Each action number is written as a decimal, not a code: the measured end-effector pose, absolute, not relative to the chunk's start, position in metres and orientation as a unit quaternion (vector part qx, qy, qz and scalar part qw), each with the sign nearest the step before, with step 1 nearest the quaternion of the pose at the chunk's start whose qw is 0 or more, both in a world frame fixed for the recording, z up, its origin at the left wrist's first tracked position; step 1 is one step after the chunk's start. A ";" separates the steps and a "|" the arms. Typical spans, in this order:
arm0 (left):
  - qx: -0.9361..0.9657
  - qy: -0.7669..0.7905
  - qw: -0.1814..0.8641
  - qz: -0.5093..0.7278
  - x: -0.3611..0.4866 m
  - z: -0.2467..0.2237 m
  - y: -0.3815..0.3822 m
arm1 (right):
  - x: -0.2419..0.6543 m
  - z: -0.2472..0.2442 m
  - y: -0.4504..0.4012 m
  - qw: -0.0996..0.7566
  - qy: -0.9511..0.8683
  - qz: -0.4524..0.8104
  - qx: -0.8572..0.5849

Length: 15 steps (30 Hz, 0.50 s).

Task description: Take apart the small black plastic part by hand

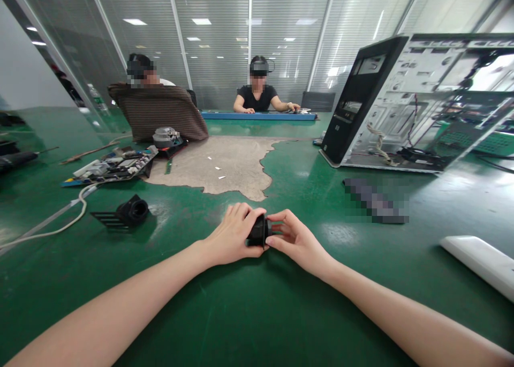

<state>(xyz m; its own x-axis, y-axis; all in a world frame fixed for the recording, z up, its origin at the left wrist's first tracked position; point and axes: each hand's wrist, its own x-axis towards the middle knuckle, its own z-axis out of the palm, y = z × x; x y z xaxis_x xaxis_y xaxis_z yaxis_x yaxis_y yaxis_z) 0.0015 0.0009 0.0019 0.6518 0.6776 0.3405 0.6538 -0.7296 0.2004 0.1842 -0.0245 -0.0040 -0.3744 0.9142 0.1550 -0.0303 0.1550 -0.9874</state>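
Item: one black part [256,233], centre of the frame, low over the green tabletop [249,313], flange and narrow end toward the right.

Hold: the left hand [231,234], grip clamped round the body, presumably to steady it and leave the narrow end accessible. The right hand [299,244], thumb and fingertips brought together on the flange and narrow end, a light hold suited, I judge, to so small an area.

Surroundings: one black bracket [136,212], lower left of centre, apart from the hands; one circuit board [116,166], left, and one white cable [80,211] beside it, both seemingly set aside to keep the near middle free. One computer case [357,99], upper right, upright, its open side facing the tabletop's near edge, perhaps for access.

Count, remainder: one dark item [373,202], right of centre, too blurred to identify; one white bar [482,260], right edge; three white scraps [218,168], centre; one blue strip [257,116], upper centre; two people [259,96], seated, top.
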 end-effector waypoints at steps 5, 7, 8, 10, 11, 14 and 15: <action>0.911 0.363 0.027 0.194 0.002 0.001 0.002 | 0.181 -0.005 -0.019 0.443 -0.610 0.538 -0.377; 0.912 0.361 0.026 0.194 0.002 0.000 0.002 | 0.180 -0.005 -0.018 0.439 -0.598 0.543 -0.394; 0.912 0.359 0.024 0.194 0.001 0.000 0.002 | 0.179 -0.005 -0.018 0.440 -0.592 0.544 -0.400; 0.914 0.355 0.020 0.195 0.001 -0.001 0.003 | 0.177 -0.004 -0.020 0.450 -0.581 0.543 -0.408; 0.914 0.354 0.018 0.195 0.001 -0.001 0.002 | 0.176 -0.004 -0.022 0.455 -0.576 0.543 -0.408; 0.915 0.353 0.012 0.194 0.001 -0.001 0.002 | 0.174 -0.002 -0.027 0.464 -0.575 0.533 -0.412; 0.915 0.354 0.009 0.194 0.001 -0.001 0.002 | 0.174 -0.002 -0.028 0.465 -0.578 0.528 -0.413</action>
